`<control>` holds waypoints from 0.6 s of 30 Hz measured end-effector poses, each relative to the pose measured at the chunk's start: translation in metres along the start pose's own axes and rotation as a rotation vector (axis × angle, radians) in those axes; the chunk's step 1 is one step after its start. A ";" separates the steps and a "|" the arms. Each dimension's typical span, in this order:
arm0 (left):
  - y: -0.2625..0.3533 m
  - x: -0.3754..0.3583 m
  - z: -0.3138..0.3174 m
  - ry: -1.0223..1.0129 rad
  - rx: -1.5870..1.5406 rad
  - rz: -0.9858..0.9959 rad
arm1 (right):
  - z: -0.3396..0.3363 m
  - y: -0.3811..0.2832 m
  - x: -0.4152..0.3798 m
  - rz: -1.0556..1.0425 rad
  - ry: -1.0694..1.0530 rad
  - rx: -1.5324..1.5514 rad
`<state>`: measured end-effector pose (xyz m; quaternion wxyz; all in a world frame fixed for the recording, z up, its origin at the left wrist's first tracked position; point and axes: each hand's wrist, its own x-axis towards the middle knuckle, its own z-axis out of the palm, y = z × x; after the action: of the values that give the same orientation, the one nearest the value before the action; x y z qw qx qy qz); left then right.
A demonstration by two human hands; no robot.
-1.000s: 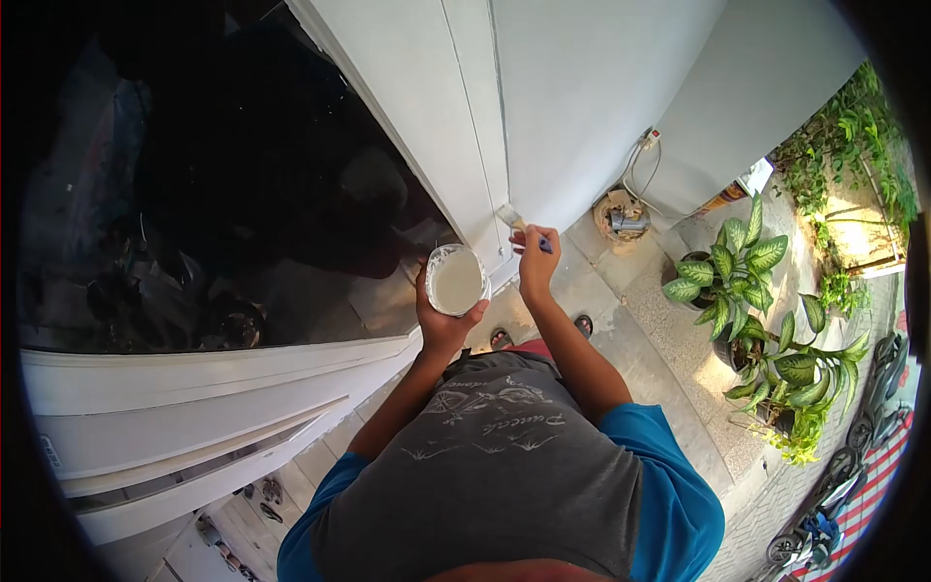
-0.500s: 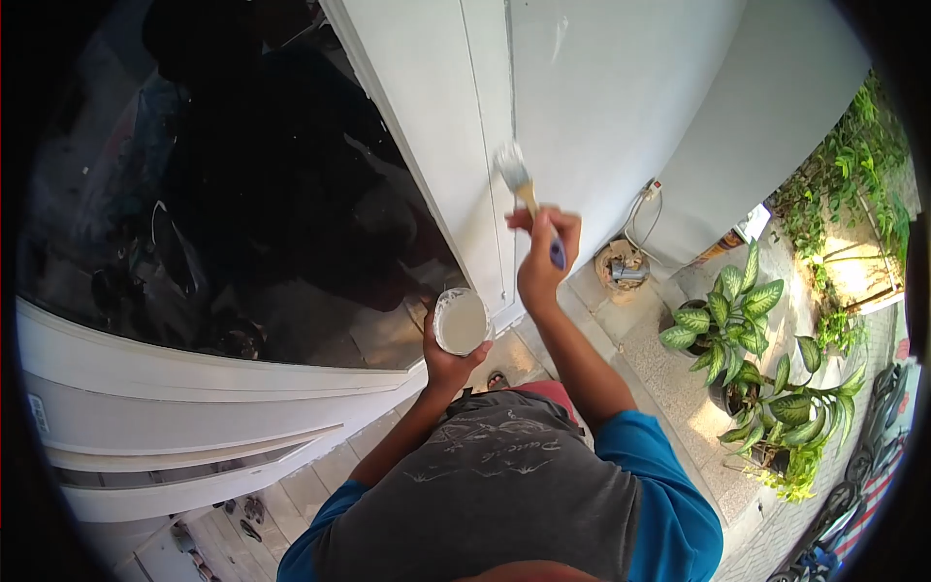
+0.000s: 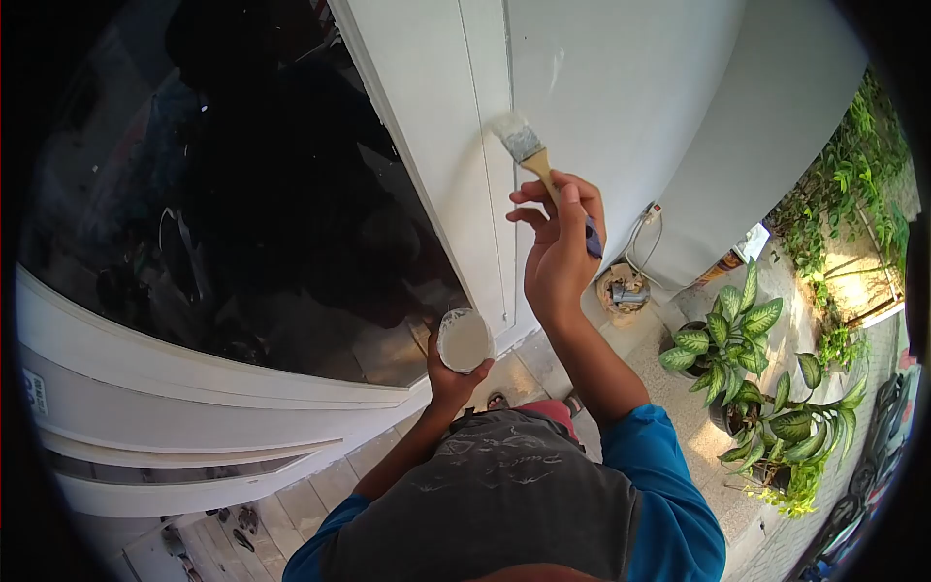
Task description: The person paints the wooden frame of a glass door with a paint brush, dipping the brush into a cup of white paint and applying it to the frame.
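My right hand [image 3: 562, 242] is closed round the wooden handle of a paintbrush [image 3: 521, 141], its other fingers loosely curled. The brush's pale, paint-coated bristles point up and left, at the seam of the white door frame [image 3: 441, 126]; whether they touch it I cannot tell. Lower down, my left hand [image 3: 451, 383] grips a round cup of pale paint [image 3: 465, 341] from the side and below, close to the corner of the dark glass pane [image 3: 291, 213].
Right of the frame is a smooth white wall [image 3: 621, 107]. A cable with a socket [image 3: 654, 210] hangs above a round container [image 3: 623, 290]. Potted leafy plants [image 3: 737, 330] stand at the right. Footwear [image 3: 247, 521] lies at the lower left.
My right hand has moved slightly up and right, and the brush now tilts further left. My left hand and the cup sit a little lower in view.
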<state>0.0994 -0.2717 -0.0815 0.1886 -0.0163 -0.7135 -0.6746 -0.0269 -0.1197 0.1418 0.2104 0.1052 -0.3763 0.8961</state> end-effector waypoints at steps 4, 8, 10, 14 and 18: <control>-0.004 -0.003 0.003 0.023 0.072 0.009 | 0.019 0.007 0.015 -0.137 -0.097 0.028; -0.004 -0.006 0.006 0.086 0.043 0.009 | -0.036 0.076 -0.018 -0.070 0.057 -0.028; 0.001 -0.005 0.009 0.121 0.038 0.029 | -0.079 0.107 -0.050 0.034 0.139 -0.117; -0.001 -0.010 0.015 0.169 0.072 -0.001 | -0.149 0.125 -0.099 0.339 0.228 -0.250; -0.005 -0.011 0.029 0.211 0.074 0.029 | -0.202 0.122 -0.114 0.415 0.085 -0.342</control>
<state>0.1012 -0.2414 -0.0899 0.2729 0.0514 -0.7137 -0.6431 0.0128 -0.0847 -0.1151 0.0523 -0.0489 -0.5267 0.8471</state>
